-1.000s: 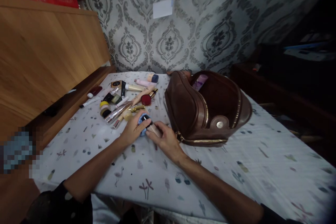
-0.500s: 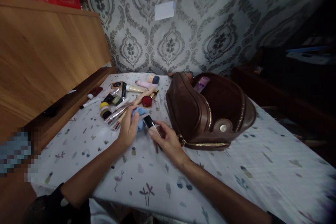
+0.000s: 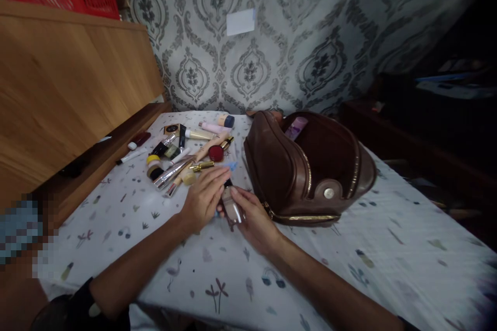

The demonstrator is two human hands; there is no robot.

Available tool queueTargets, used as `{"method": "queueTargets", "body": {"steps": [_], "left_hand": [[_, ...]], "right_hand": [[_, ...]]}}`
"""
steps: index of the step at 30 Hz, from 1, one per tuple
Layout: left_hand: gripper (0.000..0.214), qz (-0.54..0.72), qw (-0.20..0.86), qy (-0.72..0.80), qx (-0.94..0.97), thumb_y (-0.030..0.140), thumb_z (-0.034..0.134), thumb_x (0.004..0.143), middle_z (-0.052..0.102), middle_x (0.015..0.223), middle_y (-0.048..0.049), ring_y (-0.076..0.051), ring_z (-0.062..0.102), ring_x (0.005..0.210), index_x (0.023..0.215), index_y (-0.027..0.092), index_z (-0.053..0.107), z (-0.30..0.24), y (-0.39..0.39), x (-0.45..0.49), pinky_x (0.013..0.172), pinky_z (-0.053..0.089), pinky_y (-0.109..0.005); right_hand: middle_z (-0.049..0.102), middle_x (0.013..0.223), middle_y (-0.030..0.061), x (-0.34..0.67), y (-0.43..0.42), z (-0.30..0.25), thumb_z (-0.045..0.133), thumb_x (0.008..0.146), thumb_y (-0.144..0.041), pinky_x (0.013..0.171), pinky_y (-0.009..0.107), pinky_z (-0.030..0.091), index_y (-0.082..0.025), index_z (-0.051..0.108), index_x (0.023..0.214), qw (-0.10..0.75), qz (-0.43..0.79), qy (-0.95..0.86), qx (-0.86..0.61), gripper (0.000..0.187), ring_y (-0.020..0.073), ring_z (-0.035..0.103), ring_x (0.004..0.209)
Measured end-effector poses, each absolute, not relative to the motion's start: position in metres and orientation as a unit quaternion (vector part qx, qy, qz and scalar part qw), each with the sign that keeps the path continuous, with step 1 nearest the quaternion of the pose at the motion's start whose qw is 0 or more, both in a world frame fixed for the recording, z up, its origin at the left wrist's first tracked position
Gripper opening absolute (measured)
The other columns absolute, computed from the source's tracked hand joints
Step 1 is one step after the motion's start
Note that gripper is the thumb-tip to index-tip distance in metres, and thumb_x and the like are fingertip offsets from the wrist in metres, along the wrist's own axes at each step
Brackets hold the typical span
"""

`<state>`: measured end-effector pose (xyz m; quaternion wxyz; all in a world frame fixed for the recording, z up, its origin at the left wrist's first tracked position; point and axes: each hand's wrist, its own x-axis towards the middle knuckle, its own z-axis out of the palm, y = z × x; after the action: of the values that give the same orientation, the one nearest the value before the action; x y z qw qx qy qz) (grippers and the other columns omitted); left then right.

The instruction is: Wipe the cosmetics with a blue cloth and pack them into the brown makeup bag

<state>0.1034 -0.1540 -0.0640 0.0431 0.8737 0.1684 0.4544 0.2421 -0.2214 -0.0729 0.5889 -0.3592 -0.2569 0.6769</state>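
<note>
Beige bottle [image 3: 232, 209] in right fingers [image 3: 244, 198]; left fingers [image 3: 213, 184] at black cap [image 3: 228, 183].

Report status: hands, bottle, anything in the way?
Right hand gripping bottle. Left hand at bottle with blue cloth, mostly hidden. Open bag alongside, not blocking.

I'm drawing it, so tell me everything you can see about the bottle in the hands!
The bottle looks like glass or clear plastic, beige inside, with a shiny, see-through base and a black cap, partly hidden. It tilts above the table, cap end away from the person. The right hand grips it; the left hand, with a blue cloth, covers part of it.
</note>
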Motion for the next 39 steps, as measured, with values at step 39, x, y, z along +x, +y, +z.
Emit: {"method": "queueTargets", "body": {"steps": [39], "left_hand": [[0.030,0.469,0.119,0.151,0.862,0.012,0.041,0.097,0.069,0.110,-0.0122,-0.023,0.062,0.109,0.120,0.018,0.060,-0.056,-0.168,0.101,0.096,0.051,-0.043]], "right_hand": [[0.065,0.070,0.0000,0.249,-0.211,-0.080,0.069,0.084,-0.028,0.062,0.024,0.054,-0.018,0.066,0.075,0.624,0.706,-0.123,-0.310,0.013,0.0124,0.061,0.062]]}}
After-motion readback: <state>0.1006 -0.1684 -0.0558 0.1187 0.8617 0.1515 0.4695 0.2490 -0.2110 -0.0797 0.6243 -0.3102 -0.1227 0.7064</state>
